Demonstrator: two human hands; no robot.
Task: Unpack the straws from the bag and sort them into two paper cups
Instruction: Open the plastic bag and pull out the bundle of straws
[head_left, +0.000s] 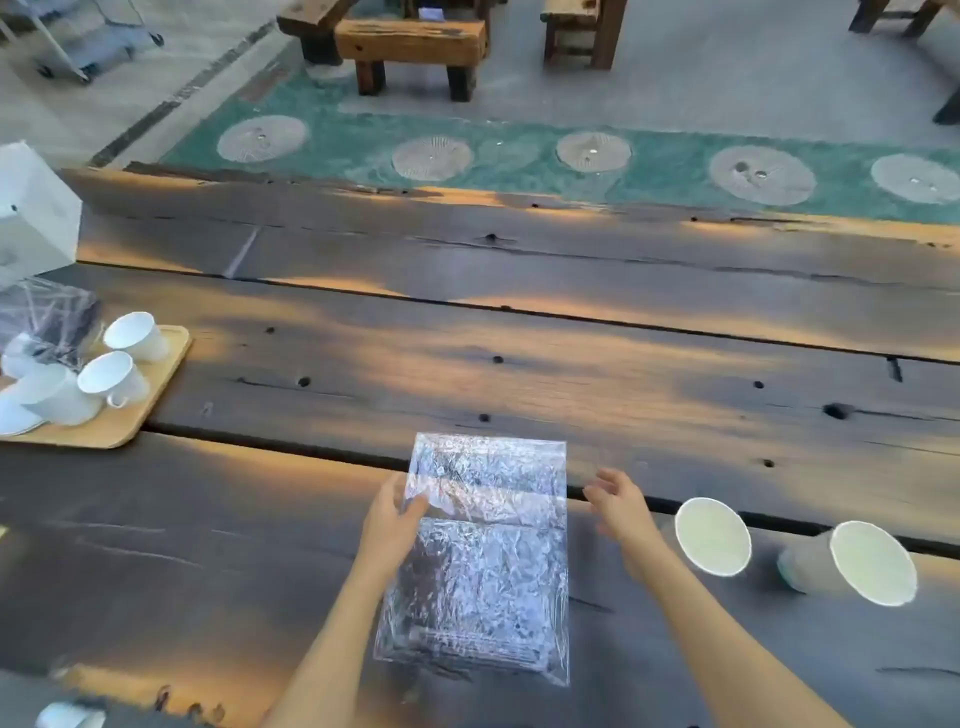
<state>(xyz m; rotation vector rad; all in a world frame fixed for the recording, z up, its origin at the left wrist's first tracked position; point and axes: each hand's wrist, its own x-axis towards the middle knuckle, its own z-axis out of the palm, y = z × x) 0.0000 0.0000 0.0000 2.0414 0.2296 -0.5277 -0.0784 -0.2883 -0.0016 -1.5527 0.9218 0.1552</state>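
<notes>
The clear crinkled bag (483, 561) lies flat on the dark wooden table (675, 374). Far left of the bag sits a tray (156, 384) of white cups. The left hand (389, 525) pinches the bag's left edge; the right hand (621, 506), just right of it, is spread and empty. Further right stand two paper cups (712, 535).

A dark plank table (519, 364) carries a clear bag (483, 571), two paper cups (712, 536) and a wooden tray (135, 415)
</notes>
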